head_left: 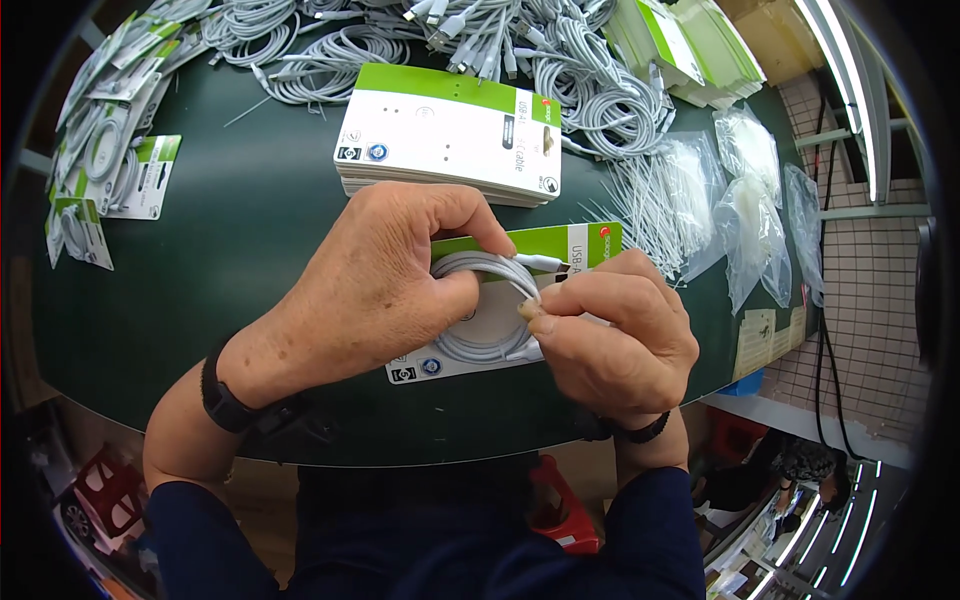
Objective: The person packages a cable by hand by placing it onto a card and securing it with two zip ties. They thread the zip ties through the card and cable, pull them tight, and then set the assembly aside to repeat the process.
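Note:
A coiled white USB cable (466, 347) lies on a green-and-white packaging card (604, 240) in front of me. My left hand (385, 270) is closed on the coil's upper left, index finger over the top beside a white plug (541, 262) and thumb inside the loop. On the coil's right side, my right hand (625, 325) pinches thumb and index finger together against the strands. Whatever lies between those fingertips is hidden. Another plug (525, 350) shows at the coil's lower right, partly behind my right hand.
Just beyond stands a stack of cards (430, 120). Bundles of white cables (600, 95) fill the far edge. Loose white cable ties (650, 205) and clear bags (750, 210) lie at right, carded cables (105, 150) at left. Green card stacks (690, 50) sit far right.

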